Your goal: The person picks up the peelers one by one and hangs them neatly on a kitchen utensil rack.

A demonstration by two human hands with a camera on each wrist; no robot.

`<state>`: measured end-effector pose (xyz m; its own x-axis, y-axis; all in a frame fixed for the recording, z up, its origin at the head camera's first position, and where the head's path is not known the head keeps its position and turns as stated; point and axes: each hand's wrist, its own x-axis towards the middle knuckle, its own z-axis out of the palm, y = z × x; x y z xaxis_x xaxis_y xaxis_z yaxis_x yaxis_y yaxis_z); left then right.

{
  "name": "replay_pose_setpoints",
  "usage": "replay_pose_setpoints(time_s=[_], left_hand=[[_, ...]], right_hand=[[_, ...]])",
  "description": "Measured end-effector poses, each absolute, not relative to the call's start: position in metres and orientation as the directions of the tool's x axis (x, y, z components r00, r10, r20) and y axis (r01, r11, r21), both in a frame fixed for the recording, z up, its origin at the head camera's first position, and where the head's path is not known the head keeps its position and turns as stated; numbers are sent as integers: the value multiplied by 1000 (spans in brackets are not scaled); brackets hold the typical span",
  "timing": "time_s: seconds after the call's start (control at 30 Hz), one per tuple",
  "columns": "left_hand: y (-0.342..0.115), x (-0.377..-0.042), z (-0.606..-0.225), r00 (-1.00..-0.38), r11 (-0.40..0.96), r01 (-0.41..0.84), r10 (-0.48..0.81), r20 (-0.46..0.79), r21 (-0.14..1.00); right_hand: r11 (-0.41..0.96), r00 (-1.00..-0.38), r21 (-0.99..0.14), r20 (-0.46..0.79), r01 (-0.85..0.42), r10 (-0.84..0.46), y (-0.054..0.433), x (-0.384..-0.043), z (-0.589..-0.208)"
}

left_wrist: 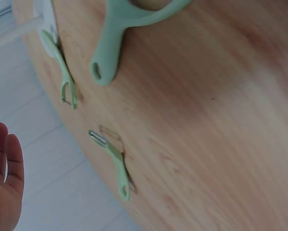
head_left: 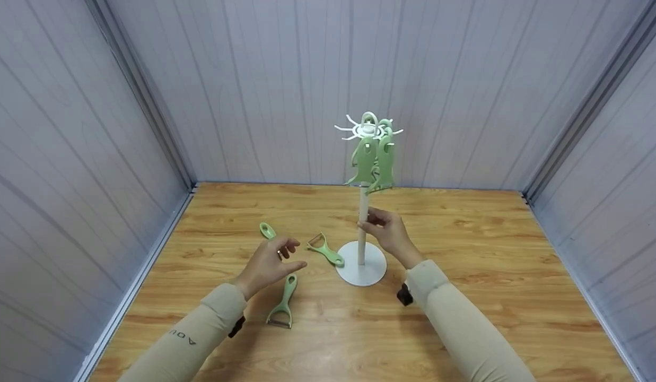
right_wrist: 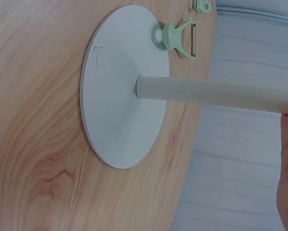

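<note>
My right hand (head_left: 391,233) holds the pole (head_left: 363,199) of a white stand, thumb and fingers around it below the hanging things. Several green vegetable peelers (head_left: 365,159) hang from the hooks at the stand's top. Over the table, my left hand (head_left: 272,260) is held with fingers spread from the thumb and nothing between them. Three more peelers lie around it: one peeler (head_left: 286,297) in front, another (head_left: 267,229) partly hidden behind the hand, and a third (head_left: 326,251) whose handle end overlaps the stand's round base (head_left: 373,273). In the left wrist view the left palm (left_wrist: 4,192) shows bare.
The wooden table (head_left: 465,318) runs back to a pale panelled wall (head_left: 285,95), with side walls at left and right. Several bare hooks (head_left: 349,132) stick out on the left side of the stand's top. Dark wrist devices (head_left: 405,295) sit under both sleeves.
</note>
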<state>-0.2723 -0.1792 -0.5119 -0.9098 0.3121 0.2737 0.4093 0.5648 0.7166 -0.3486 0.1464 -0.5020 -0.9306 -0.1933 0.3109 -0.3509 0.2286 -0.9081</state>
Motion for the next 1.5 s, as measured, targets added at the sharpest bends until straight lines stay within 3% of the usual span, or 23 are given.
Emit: replay_pose_setpoints(time_s=[0.23, 1.07, 1.5], left_hand=[[-185, -265, -526, -923, 563, 369, 319, 217, 740], [-198, -246, -563, -956, 709, 227, 292, 15, 668], [-199, -245, -571, -974, 784, 129, 216, -72, 608]], right_hand=[[247, -928, -901, 312, -358, -204, 148, -348, -502], [241, -924, -898, 323, -367, -203, 146, -349, -502], [250, -929, -900, 312, -357, -200, 145, -350, -502]])
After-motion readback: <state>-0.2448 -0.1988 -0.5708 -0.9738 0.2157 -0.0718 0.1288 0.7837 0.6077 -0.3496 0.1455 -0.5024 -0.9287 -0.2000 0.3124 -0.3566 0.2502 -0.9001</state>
